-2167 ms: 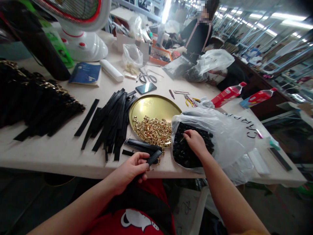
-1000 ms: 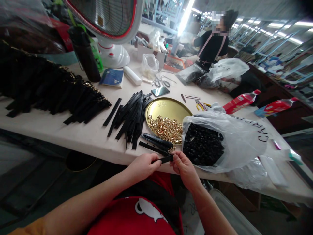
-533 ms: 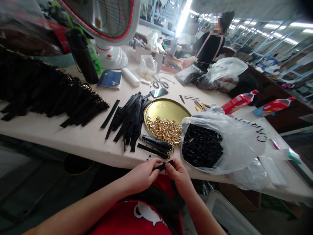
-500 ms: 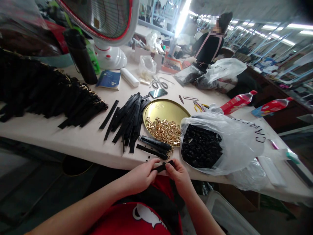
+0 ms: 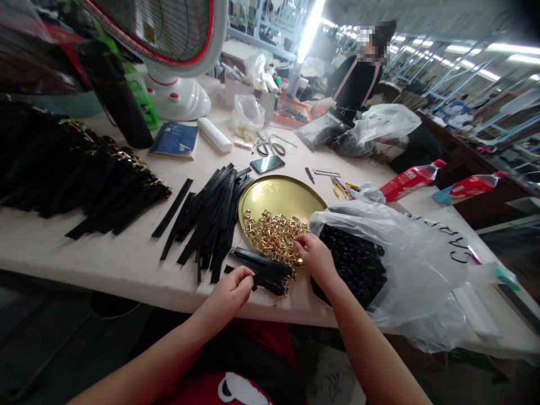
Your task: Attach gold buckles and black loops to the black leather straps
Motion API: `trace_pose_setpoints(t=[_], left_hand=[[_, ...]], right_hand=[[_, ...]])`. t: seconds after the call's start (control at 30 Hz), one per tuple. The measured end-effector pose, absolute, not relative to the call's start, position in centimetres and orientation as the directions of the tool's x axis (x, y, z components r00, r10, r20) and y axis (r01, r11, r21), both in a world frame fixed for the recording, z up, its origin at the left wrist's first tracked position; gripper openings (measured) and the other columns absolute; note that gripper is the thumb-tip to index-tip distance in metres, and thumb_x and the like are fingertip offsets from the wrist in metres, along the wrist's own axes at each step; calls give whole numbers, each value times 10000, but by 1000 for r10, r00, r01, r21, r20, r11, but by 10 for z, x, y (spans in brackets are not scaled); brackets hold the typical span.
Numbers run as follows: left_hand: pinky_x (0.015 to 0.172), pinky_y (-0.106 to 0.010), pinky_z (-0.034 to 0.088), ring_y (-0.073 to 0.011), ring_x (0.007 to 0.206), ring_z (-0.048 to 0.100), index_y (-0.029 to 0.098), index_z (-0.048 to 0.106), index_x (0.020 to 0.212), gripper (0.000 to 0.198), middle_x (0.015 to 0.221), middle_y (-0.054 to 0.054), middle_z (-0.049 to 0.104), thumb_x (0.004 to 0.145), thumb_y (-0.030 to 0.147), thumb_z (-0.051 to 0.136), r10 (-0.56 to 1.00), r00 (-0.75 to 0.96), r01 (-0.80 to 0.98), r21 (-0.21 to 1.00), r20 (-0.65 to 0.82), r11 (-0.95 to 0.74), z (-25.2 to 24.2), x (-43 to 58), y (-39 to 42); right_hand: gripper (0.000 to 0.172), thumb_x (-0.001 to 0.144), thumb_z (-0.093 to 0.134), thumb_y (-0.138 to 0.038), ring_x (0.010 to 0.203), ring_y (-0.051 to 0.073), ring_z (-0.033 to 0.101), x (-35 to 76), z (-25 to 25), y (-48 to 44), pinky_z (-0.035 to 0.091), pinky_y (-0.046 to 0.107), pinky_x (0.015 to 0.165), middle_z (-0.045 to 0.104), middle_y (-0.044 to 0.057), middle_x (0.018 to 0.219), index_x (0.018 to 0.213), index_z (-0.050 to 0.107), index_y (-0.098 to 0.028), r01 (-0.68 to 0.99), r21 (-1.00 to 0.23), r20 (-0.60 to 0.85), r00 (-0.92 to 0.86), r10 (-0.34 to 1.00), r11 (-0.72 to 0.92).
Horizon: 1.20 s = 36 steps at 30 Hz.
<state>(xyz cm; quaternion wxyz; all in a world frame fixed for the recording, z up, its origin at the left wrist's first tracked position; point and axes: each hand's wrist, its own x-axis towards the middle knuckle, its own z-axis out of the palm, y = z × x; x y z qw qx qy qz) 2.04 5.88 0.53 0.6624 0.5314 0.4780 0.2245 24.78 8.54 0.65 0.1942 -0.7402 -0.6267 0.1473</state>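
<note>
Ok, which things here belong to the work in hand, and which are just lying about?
In use: left hand gripping a black strap; right hand on the gold buckles in the gold tray; loose straps pile; bag of black pieces.
Lying about: phone, scissors, blue booklet, fan, red bottle.

A long, pale work table (image 5: 126, 264) stands on a dark floor (image 5: 50, 343) in a large workshop hall, lit by overhead rows of fluorescent tubes (image 5: 502, 48) and one bright strip light (image 5: 310, 28), with blue metal racks (image 5: 485, 95) at the far right.
</note>
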Motion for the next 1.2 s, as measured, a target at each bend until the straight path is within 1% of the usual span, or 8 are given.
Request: trace_pose_setpoints(t=[0.13,0.3,0.37,0.47,0.63,0.9,1.03,1.2], left_hand=[[399,-172,201,-65,400,265,170,442,762,195,443,97,308,755,360,397,781,429,162,889,-454,428,12,22,62],[438,-185,279,-69,431,327,161,464,778,234,484,82,366,750,390,427,797,422,159,901,-432,404,20,17,63],[491,-203,332,-84,498,398,148,498,813,267,549,55,441,743,404,465,820,423,164,922,-386,350,22,13,64],[606,-238,389,-123,655,483,135,547,869,293,705,3,549,736,395,516,847,439,181,953,-300,244,28,9,66],[667,-251,410,-146,737,515,129,567,899,299,799,-20,587,745,383,533,864,452,149,974,-222,172,42,10,63],[396,-177,189,-40,418,266,139,524,766,237,507,84,346,704,365,559,770,491,80,902,-406,424,40,12,35],[379,-186,153,-38,386,224,150,498,721,188,477,95,305,698,333,536,726,529,68,875,-438,479,39,7,25],[491,-193,321,-83,521,412,130,554,684,126,572,39,489,657,248,520,784,505,241,932,-360,272,41,4,20]], right_hand=[[143,783,484,-244,766,184,577,243,-3,119,375,263,612,634,79,851,761,611,-183,987,-85,-121,124,985,-135],[138,765,462,-183,722,197,580,239,0,122,361,272,581,626,99,819,734,595,-163,991,-56,-95,117,989,-123],[112,758,470,-193,721,183,564,240,8,113,364,269,595,612,88,854,749,579,-168,988,-120,-33,94,995,-98],[57,740,504,-228,620,140,509,236,22,88,359,252,567,582,31,753,722,538,-186,899,-436,23,39,999,-25],[141,724,574,-302,495,100,397,206,38,39,300,224,462,504,-33,579,659,496,-204,529,-844,-138,-63,988,-84],[209,689,645,-306,557,108,476,161,32,-3,352,231,522,564,-27,650,807,500,-213,289,-952,-104,12,995,-103],[166,777,526,-348,601,131,538,154,31,-12,402,264,583,587,-12,644,850,498,-201,69,-980,-193,-115,974,-186],[79,744,526,-246,614,128,491,153,33,-18,363,249,564,556,-1,685,705,571,-194,441,-897,-82,-80,993,-39]])
